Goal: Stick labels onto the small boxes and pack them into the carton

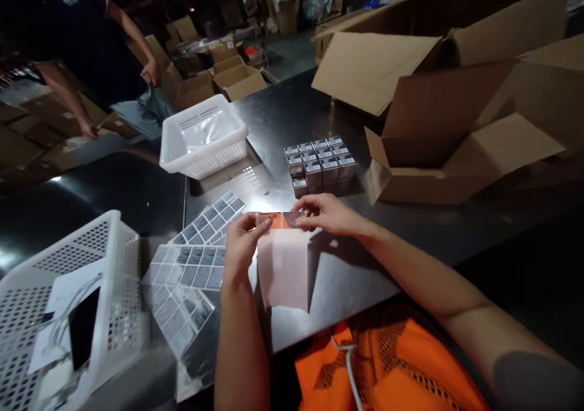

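Between both hands is a white label sheet (pixel 283 268) with orange and dark printed labels along its far edge; the rest hangs down toward me. My left hand (pixel 241 244) pinches the left end of the orange strip. At the strip's right end, my right hand (pixel 326 214) has its thumb and fingers closed on the edge. Several silvery-grey label sheets (pixel 194 265) lie fanned out beside my left wrist. Just beyond my right hand stands a block of small boxes (pixel 322 165) with labels on their tops.
A white basket (pixel 205 162) holding clear plastic stands at the table's far side. Another white basket (pixel 125 283), at left, contains a phone (pixel 84 329), cables and papers. Open cardboard boxes (pixel 410 183) occupy the right. Across the table stands a person (pixel 86 46) in dark clothing.
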Demonstrator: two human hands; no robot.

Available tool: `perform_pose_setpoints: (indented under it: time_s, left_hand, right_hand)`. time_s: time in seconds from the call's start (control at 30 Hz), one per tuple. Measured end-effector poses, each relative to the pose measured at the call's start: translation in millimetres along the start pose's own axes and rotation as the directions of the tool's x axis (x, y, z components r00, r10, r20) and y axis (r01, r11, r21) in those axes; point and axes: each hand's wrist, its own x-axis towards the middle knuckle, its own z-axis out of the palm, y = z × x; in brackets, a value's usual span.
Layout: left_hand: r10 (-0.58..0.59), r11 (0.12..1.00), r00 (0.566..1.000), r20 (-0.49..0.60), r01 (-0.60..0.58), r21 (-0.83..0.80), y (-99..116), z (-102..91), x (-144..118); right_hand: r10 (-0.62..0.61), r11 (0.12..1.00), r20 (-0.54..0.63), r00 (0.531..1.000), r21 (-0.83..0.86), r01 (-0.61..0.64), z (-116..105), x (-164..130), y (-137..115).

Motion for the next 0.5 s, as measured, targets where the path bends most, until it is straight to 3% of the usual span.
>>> perform_pose_setpoints:
  time_s: [0.07,0.13,0.23,0.3,0.4,0.5]
  left_hand:
    - [-0.008,1.000,1.000,-0.010,0.008,0.006,-1,0.6,1]
    - [-0.016,1.000,1.000,-0.013,0.016,0.015,-2,1.6,1]
    - [-0.030,0.998,1.000,0.007,0.029,0.053,-3,4.5,1]
    - [-0.049,0.995,0.998,0.039,0.045,0.090,-4,7.5,1]
    - [-0.087,0.988,0.989,0.117,0.071,0.137,-6,12.4,-1]
    - [-0.114,0.982,0.970,0.215,0.078,0.169,-8,15.2,-2]
  right_hand:
    - [0.033,0.994,0.029,0.999,0.107,-0.036,-4,-1,1]
    - [0.040,0.994,0.038,0.998,0.105,-0.044,-8,-3,0]
    - [-0.026,0.993,0.003,1.000,-0.118,0.027,-11,-6,-3]
    - [-0.153,0.952,-0.056,0.987,-0.276,0.132,-10,-7,-4]
    - [-0.329,0.890,-0.066,0.942,-0.357,0.285,-1,-8,-4]
    - [-0.361,0.841,0.005,0.932,-0.431,0.328,10,-8,-3]
